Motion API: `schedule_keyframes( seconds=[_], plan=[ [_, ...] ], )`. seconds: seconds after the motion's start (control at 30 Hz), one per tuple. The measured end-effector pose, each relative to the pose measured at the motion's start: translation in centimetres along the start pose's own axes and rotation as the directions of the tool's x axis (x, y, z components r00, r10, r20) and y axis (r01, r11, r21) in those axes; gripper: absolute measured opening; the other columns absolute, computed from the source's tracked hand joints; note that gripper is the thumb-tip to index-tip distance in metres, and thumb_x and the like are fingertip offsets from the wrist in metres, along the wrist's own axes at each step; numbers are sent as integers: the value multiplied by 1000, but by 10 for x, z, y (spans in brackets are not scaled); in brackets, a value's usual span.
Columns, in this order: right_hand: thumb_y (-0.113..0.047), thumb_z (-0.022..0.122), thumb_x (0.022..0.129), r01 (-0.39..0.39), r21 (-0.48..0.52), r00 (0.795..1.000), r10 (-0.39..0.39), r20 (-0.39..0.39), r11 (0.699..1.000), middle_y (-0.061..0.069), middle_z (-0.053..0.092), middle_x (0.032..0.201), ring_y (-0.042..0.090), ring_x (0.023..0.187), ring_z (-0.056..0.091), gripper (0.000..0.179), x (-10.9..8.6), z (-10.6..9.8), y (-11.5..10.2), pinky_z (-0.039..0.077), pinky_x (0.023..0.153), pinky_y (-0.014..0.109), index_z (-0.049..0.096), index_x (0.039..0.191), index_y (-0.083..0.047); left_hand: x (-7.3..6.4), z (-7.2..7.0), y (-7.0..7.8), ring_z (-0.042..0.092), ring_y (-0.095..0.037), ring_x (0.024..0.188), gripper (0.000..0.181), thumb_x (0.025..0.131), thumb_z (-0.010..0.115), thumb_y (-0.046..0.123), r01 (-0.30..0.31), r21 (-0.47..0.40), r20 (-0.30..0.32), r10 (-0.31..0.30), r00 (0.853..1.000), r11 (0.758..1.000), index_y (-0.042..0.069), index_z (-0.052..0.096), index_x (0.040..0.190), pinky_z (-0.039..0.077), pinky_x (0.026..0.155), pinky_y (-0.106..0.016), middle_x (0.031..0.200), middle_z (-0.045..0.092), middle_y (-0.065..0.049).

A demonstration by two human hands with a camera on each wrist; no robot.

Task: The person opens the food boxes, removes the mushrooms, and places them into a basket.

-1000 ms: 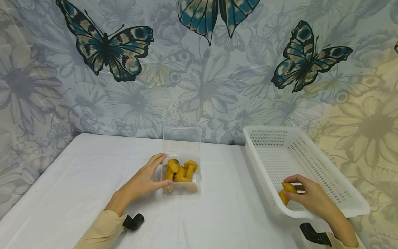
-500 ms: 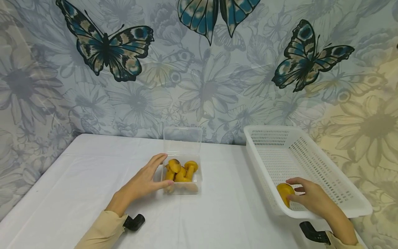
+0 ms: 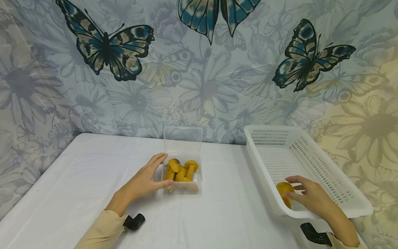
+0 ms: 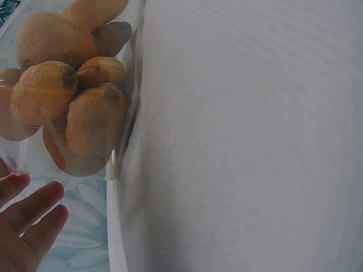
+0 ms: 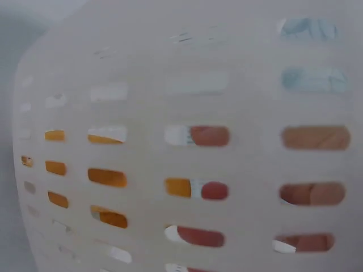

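Observation:
A small clear plastic box [image 3: 200, 173] with its lid [image 3: 182, 139] raised holds several yellow mushrooms [image 3: 191, 166]. My left hand [image 3: 141, 181] spans the box's left side, fingertips at the back corner and thumb at the front corner. In the left wrist view, fingers [image 4: 35, 212] are right by the box's edge below the mushrooms. My right hand [image 3: 312, 195] is inside the white basket, fingers loosely bent beside a single yellow mushroom [image 3: 283, 191]. The right wrist view shows that mushroom [image 5: 108, 177] through the basket's slots, with a narrow gap between it and one fingertip.
The white perforated basket [image 3: 261, 173] stands at the table's right; its near wall fills the right wrist view. White cloth covers the table [image 3: 224, 207]. A butterfly-patterned backdrop [image 3: 199, 86] rises directly behind. Black wrist cameras [image 3: 134, 222] sit on both sleeves.
In the basket, the mushroom has turned and shifted slightly left, out of my right fingers' pinch, showing a rounder side. My left hand and the clear box have stayed in place.

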State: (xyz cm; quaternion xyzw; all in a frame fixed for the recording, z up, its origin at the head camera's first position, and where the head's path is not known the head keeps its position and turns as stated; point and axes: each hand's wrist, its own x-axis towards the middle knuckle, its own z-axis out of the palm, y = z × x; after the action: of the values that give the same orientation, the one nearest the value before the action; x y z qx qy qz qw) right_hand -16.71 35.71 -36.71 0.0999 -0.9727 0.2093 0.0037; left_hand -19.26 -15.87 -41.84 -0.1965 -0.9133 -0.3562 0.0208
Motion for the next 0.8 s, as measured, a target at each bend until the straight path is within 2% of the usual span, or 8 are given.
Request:
schedule_keyframes(
  seconds=[0.23,0.53,0.8],
  plan=[
    [-19,78,85,85,-44,993,-89,-82,995,24,68,118,40,96,69,44,-3,-1,-10,58,74,46,63,122,1,-1,0,0,33,-36,147,95,85,69,59,-2,5,-3,2,1000,1000,15,26,157,33,115,-62,164,24,-8],
    [-21,73,91,124,-43,989,-127,-78,991,20,66,123,40,104,65,42,-6,-5,-43,54,84,58,61,126,-2,0,1,-1,34,-36,146,95,85,69,59,-2,5,-6,2,1000,1000,16,26,157,34,114,-61,163,25,-6],
    [-23,73,91,152,-80,982,-160,-104,985,17,64,126,40,110,62,42,-12,-8,-70,52,84,61,60,128,-7,0,1,-1,34,-36,146,95,85,70,59,1,2,-6,-1,1000,1000,15,26,157,34,114,-62,164,25,-7]
  ],
)
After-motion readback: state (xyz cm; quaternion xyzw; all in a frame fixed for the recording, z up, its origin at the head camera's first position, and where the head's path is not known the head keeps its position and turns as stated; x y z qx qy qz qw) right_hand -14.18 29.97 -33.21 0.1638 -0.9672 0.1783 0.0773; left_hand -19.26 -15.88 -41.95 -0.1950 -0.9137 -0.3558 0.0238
